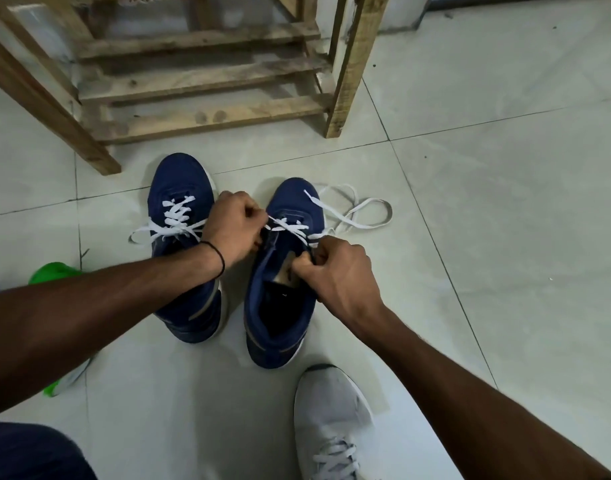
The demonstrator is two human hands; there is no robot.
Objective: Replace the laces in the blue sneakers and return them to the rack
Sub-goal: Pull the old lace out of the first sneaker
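Pale tiled floor (505, 202) carries a slatted wooden rack (200, 74). Two blue fabric sneakers (183, 188) stand just before it, with a grey mesh sneaker (332, 410) nearer. Left hand (238, 225) fingers pinch the flat white lace (290, 226). Right hand (335, 268) fingers clench the right-side sneaker's (293, 197) eyelet edge.

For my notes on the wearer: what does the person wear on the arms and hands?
No sleeves are in view. The left hand has a thin black band around its wrist. The right hand shows no band or watch. Neither hand is gloved.
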